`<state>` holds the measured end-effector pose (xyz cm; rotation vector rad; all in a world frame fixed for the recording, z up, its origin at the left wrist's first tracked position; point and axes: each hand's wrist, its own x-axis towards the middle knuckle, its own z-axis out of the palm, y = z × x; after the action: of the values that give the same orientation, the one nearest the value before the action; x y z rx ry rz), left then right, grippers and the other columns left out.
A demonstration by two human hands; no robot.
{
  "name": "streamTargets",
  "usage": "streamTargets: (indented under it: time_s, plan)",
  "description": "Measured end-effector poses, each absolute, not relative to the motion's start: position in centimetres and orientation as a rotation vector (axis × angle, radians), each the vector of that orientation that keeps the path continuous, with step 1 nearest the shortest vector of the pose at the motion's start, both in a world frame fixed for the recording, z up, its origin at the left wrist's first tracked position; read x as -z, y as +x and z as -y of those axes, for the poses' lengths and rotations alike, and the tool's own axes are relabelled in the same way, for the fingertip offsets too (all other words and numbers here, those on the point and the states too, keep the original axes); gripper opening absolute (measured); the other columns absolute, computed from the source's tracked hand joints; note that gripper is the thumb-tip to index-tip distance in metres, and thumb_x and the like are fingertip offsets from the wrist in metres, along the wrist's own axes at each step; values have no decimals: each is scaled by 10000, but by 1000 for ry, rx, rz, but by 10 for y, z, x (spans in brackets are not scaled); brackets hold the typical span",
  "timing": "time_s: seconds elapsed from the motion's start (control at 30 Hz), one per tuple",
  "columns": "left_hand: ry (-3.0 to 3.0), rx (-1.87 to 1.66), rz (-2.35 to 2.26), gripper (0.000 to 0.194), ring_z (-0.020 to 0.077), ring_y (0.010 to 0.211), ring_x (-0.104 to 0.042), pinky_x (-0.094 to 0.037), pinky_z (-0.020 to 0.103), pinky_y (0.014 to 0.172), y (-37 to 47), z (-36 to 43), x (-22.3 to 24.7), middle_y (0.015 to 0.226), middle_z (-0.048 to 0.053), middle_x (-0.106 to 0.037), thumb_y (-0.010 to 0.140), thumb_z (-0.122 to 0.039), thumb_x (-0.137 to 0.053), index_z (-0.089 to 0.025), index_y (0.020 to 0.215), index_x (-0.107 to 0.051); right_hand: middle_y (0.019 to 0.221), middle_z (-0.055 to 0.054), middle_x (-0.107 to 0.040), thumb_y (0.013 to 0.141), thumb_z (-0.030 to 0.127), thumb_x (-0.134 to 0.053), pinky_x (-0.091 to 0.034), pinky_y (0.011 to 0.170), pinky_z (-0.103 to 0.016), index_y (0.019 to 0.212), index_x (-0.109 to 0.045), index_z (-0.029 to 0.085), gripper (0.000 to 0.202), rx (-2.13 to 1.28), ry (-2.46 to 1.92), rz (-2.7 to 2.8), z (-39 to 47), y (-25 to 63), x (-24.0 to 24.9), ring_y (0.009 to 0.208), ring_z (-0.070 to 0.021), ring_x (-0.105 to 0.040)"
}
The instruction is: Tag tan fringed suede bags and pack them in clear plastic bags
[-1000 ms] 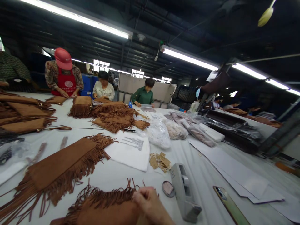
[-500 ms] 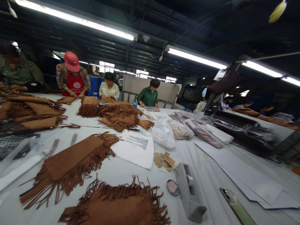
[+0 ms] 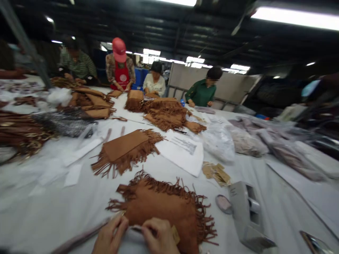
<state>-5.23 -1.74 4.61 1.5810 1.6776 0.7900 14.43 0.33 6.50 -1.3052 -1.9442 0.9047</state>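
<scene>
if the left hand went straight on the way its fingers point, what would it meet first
Most likely the nearest brown fringed piece, which lies just ahead of the left hand; depth is unclear, so they may already be touching.

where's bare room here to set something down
White tabletop shows left of the nearest brown, fringed, suede-like bag, between a short white strip and a long greyish strip. Another patch lies between the grey tape dispenser and white paper sheets, with a phone at its near end. The far side is crowded with heaped brown fringed bags and clear plastic bags.
</scene>
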Motion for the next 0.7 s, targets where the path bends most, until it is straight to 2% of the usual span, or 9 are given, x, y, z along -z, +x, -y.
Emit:
streamTargets:
  time_s: [0.07,0.13,0.2,0.27,0.4,0.53,0.6,0.7]
  plan:
    - [1601,-877,-1788,317,231,969,-598,-473,379,898,-75,13,-35,954,45,-660,924,-469,-393,-236,902,-607,696,-21,-701,879,380,-522,-429,597,-219,737,-708,211,288,-980,-1330,1886,-8,135,-65,636,-149,-618]
    - [1670,-876,-1891,289,264,1055,-558,-431,434,954,-96,13,-25,1080,83,-630,896,-427,-453,-220,1045,-588,713,-31,-700,882,418,-518,-428,594,-230,755,-701,201,311,-1029,-1329,1863,-20,132,-61,640,-160,-614]
    - [1706,-760,-1959,350,274,1061,-545,-423,446,946,-108,15,-18,1122,108,-597,865,-371,-497,-199,1166,-542,709,-40,-698,884,439,-505,-428,586,-241,752,-695,196,335,-1045,-1315,1881,-32,129,-51,633,-170,-613]
    - [1678,-601,-1986,380,264,1000,-564,-437,417,897,-109,16,-15,1072,109,-589,843,-330,-502,-182,1193,-519,712,-47,-700,889,431,-489,-434,593,-251,752,-694,194,342,-1026,-1319,1913,-40,127,-41,636,-180,-617]
    - [1571,-438,-1899,303,221,849,-580,-425,332,770,-96,14,-17,897,48,-609,803,-271,-504,-191,1095,-513,756,-51,-712,890,395,-491,-437,604,-255,781,-699,195,308,-1022,-1331,1951,-43,127,-31,665,-188,-633]
    - [1475,-501,-1857,165,176,750,-554,-388,283,685,-89,8,-22,783,1,-590,725,-186,-517,-199,888,-511,748,-46,-711,884,407,-503,-430,590,-251,788,-700,192,307,-1066,-1340,1916,-43,129,-30,659,-186,-631]
    - [1345,-612,-1792,195,161,725,-558,-395,269,663,-88,3,-22,799,1,-603,723,-211,-548,-190,915,-519,725,-42,-706,879,418,-512,-421,572,-250,787,-702,190,310,-1082,-1345,1911,-44,129,-29,636,-181,-619]
    - [1112,-729,-1653,372,162,676,-587,-417,267,616,-82,-7,-17,779,17,-640,764,-398,-587,-156,1041,-534,713,-38,-702,871,426,-525,-414,561,-248,787,-705,188,310,-1093,-1339,1909,-45,128,-29,617,-175,-604]
